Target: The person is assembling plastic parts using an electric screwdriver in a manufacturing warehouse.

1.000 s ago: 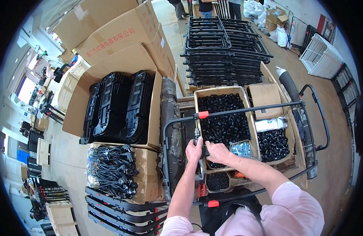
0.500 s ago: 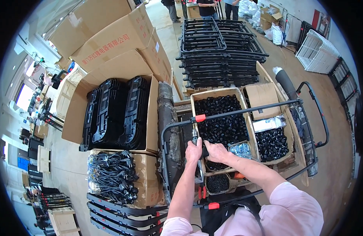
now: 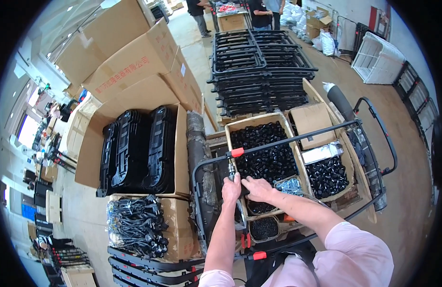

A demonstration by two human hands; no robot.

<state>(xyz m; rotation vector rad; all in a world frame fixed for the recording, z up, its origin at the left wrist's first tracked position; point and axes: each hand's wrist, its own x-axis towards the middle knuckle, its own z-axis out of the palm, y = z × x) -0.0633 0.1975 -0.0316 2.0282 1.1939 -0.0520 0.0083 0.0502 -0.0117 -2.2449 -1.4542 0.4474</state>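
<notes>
A metal-tipped power screwdriver (image 3: 231,168) points away from me, its tip close beneath the red clip (image 3: 237,152) on a black tubular frame (image 3: 302,138). My left hand (image 3: 231,187) is closed around the tool's body behind the metal nose. From the right, my right hand (image 3: 257,189) grips its dark rear part, much of which the fingers hide. Whether the tip touches the frame cannot be made out. The frame lies across wooden trays, and a second red clip (image 3: 259,255) sits on its near bar.
Trays of black plastic caps (image 3: 264,148) and silver screws (image 3: 290,185) lie beneath the frame. At left stand a carton of black moulded panels (image 3: 159,143) and bundled black cables (image 3: 137,225). Stacked black frames (image 3: 264,71) rise ahead, with people (image 3: 260,14) beyond.
The view has shifted slightly, so the scene sits a little lower and further left. Both hands keep their grip on the power screwdriver under the far bar.
</notes>
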